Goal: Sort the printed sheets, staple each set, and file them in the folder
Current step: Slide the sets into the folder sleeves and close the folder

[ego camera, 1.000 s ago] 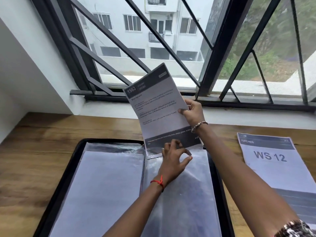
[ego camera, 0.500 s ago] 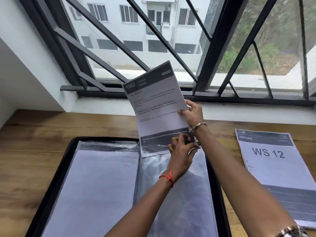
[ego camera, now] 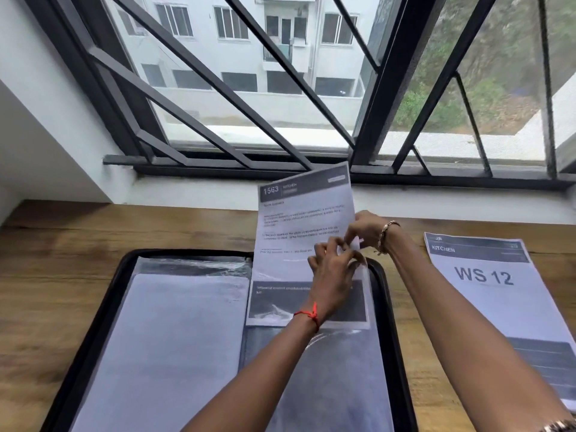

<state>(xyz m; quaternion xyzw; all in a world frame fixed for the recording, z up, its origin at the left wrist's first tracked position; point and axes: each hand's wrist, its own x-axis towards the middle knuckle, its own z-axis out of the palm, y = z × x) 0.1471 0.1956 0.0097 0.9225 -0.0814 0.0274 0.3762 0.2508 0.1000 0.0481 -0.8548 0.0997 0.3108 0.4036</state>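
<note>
Grainy wooden table (ego camera: 62,291) is covered by an open black folder (ego camera: 187,252) with a glossy, wrinkled sleeve (ego camera: 327,385). A printed sheet (ego camera: 299,219) is tucked partway into it. The sleeve's mouth is pinched by the left hand (ego camera: 332,275), and the sheet's right edge by the right hand (ego camera: 364,227) just beyond. A second sheet (ego camera: 486,291) is laid flat at the right.

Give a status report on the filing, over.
Left hand pinches sleeve mouth, right hand pinches 1563 sheet. Sheet partway inside folder sleeve. WS 12 sheet lies aside, nothing blocking.
</note>
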